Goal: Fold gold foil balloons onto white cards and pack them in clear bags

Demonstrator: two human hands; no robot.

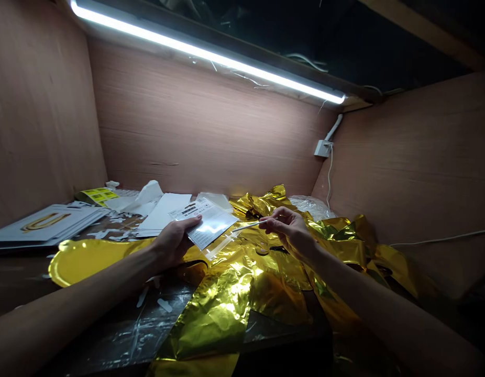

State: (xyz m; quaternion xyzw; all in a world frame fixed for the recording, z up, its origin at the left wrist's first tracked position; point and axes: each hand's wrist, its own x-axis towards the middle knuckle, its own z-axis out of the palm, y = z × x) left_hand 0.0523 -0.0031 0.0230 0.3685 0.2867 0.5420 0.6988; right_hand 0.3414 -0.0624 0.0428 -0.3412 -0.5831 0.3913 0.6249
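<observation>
My left hand [174, 243] grips a clear plastic packet with a printed card [211, 225] inside, thumb on top. The packet's clear flap [222, 245] points toward my right hand. Between the fingertips of my right hand [287, 228] is a thin white straw [248, 226], its far tip at the packet's open-looking edge; whether it is inside cannot be made out. Beneath both hands lies a heap of shiny gold foil balloons [222, 303], flat and crumpled. One flat gold balloon piece [97, 259] extends under my left forearm.
At the left is a stack of cards [50, 225] with a gold letter U. White cards [164, 212], yellow labels [99, 196] and paper scraps lie behind. Wooden panels surround the table; a lit tube [207, 52] hangs above. A white cable [329, 178] runs down at the right.
</observation>
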